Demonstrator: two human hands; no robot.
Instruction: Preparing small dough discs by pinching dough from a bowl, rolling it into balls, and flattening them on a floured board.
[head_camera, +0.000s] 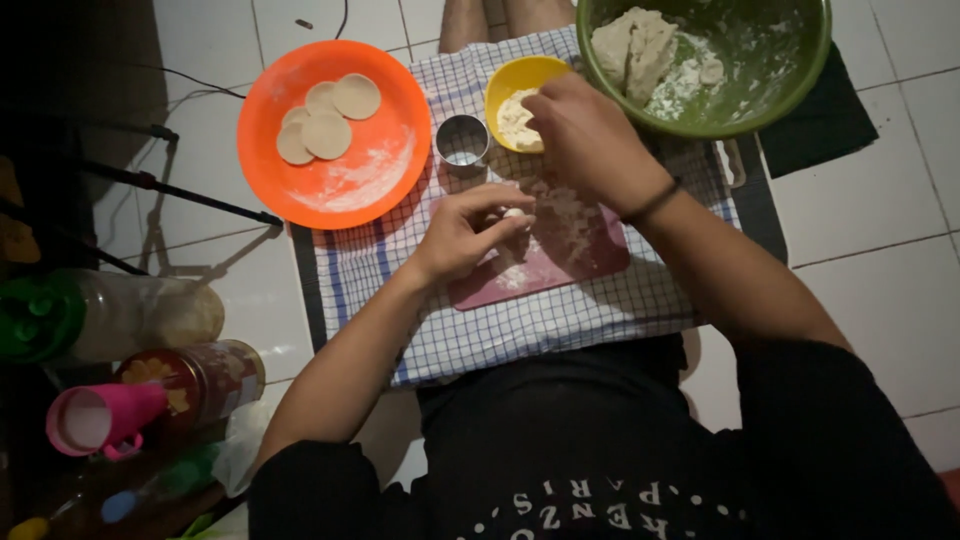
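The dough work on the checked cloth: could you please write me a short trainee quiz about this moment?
1. True or false: the right hand reaches into the yellow bowl.
2. How many dough rounds lie on the orange plate?
3. Where is the big lump of dough? A green basin; B pink board; C metal cup.

Key: 1 true; 2 four; 3 A.

Light falls brightest on the white floor tiles (880, 250) and the orange plate (390, 95). The left edge sinks into deep shadow, where the jars (150, 315) look dim and soft.
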